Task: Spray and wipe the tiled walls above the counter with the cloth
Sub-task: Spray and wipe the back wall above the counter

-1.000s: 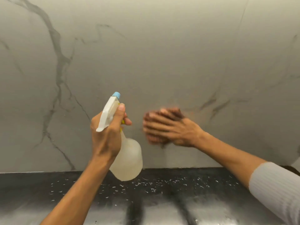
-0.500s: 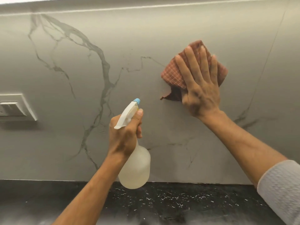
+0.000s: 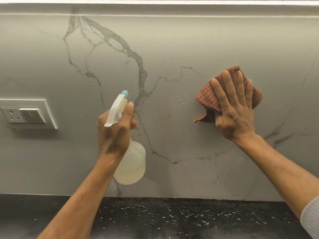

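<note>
Cloth (image 3: pixel 209 99): a reddish checked one, bunched and pressed flat against the wall (image 3: pixel 172 40) under the right hand (image 3: pixel 236 114). That hand lies open, its fingers (image 3: pixel 227 88) spread and pointing up across the cloth, palm holding it to the tile; one corner of the cloth droops out to the left below the thumb. Just left of the cloth, small droplets (image 3: pixel 180 100) bead on the grey, dark-veined wall. Further left, the left hand (image 3: pixel 114 133) is wrapped closed around the neck of a bottle (image 3: pixel 132 166), a translucent sprayer with a white head and a blue nozzle (image 3: pixel 125 93) aimed up at the wall, held clear of the tile. A white socket (image 3: pixel 25 113) sits on the wall at far left. Below runs the black speckled counter (image 3: pixel 172 218).
</note>
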Demonstrator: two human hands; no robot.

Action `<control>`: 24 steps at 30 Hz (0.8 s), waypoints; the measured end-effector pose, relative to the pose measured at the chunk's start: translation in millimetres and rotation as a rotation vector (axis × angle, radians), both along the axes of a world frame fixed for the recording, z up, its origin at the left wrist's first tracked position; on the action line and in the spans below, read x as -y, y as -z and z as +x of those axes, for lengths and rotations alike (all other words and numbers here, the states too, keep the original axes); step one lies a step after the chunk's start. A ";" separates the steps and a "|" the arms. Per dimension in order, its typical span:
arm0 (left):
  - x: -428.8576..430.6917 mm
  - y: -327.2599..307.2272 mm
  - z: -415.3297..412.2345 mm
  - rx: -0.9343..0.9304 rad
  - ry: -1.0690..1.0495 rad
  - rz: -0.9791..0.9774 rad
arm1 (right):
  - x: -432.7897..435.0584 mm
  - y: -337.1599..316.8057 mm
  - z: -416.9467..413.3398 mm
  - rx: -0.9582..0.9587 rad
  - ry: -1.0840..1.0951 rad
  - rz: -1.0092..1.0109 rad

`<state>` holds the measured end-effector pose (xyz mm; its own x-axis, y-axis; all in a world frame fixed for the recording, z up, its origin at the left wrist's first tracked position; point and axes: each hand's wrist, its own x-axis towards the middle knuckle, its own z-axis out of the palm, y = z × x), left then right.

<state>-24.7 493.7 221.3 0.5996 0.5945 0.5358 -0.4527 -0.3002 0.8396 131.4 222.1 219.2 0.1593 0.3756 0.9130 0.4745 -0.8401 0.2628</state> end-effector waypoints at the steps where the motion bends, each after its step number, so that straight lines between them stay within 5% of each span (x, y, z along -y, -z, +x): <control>1: -5.0 0.3 -0.4 -0.010 0.032 0.010 | -1.2 0.8 0.4 0.000 0.001 0.011; 5: -13.9 17.7 -5.1 -0.057 0.051 0.132 | -8.1 4.4 1.0 0.019 -0.009 0.063; 24: -3.3 129.9 -19.1 -0.406 0.323 -0.007 | -18.1 5.7 -6.2 -0.001 0.050 0.106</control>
<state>-43.8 497.0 91.3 0.9121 0.3469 0.2186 -0.1587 -0.1930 0.9683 125.2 240.2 213.4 0.1765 0.2689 0.9469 0.4310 -0.8859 0.1712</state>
